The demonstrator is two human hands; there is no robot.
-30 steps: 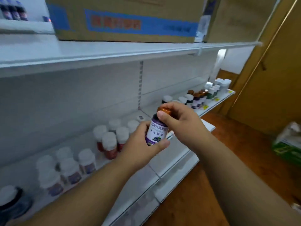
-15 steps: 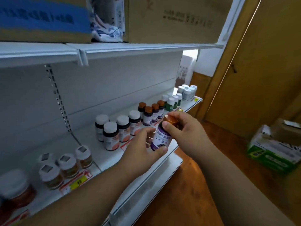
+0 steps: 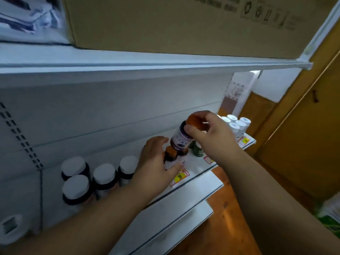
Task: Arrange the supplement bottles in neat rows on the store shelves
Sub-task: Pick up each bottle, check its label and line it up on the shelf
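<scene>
The right hand point(image 3: 211, 137) pinched the orange cap of a purple-labelled supplement bottle point(image 3: 181, 138), poised above the white metal shelf point(image 3: 195, 168). Below it, the left hand point(image 3: 156, 159) gripped a shelved orange-capped bottle point(image 3: 171, 157). Beside both grips, rows stood formed; placement remained.

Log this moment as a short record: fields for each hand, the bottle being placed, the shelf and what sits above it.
right hand: grips the orange cap of the purple-label bottle, held tilted above the shelf
left hand: wraps a standing orange-capped bottle
shelf: white, with price tags on its surface
neighbours: white-capped bottles to the left
above: cardboard box on the upper shelf
</scene>
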